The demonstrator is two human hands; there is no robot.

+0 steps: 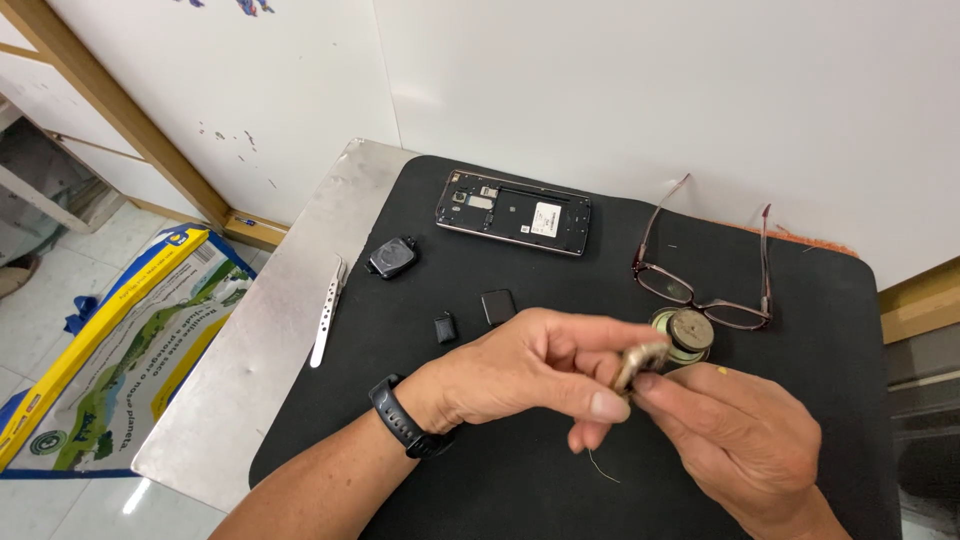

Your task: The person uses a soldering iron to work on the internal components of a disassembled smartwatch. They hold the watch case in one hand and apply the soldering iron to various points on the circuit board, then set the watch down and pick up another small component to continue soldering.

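My left hand, with a black band on its wrist, and my right hand meet over the black mat. Both pinch a small greyish metal part between their fingertips. A thin wire hangs just below the fingers. Just behind the part, a small round speaker lies on the mat.
An opened phone body lies at the far side of the mat, a pair of glasses to its right. Small black parts sit left of centre. Tweezers rest on the metal table. A printed bag stands on the floor.
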